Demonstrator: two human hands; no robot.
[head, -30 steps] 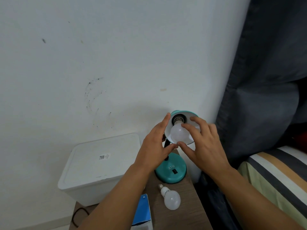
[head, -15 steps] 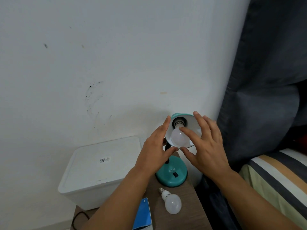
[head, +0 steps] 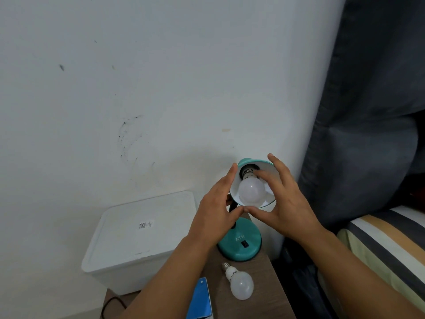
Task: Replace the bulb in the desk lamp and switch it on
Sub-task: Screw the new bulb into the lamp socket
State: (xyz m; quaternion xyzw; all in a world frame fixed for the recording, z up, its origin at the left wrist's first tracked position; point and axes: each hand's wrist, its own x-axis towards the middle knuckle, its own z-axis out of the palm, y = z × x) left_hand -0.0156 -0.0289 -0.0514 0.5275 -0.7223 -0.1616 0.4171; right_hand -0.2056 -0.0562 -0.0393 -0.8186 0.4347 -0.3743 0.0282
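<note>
Low centre of the frame: left hand (head: 215,211) cups the teal metal lampshade (head: 243,162), fingers spread; right hand (head: 284,202) pinches the frosted white bulb (head: 250,191) at its socket. Judged mid-screwing; next, twisting it home.

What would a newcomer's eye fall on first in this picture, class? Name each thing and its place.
First, the two hands around the teal lamp shade near the wall: the left hand against its rim, the right hand with fingers on the white bulb in the socket. Next, a spare bulb lies on the wooden table in front of the lamp base.
</note>
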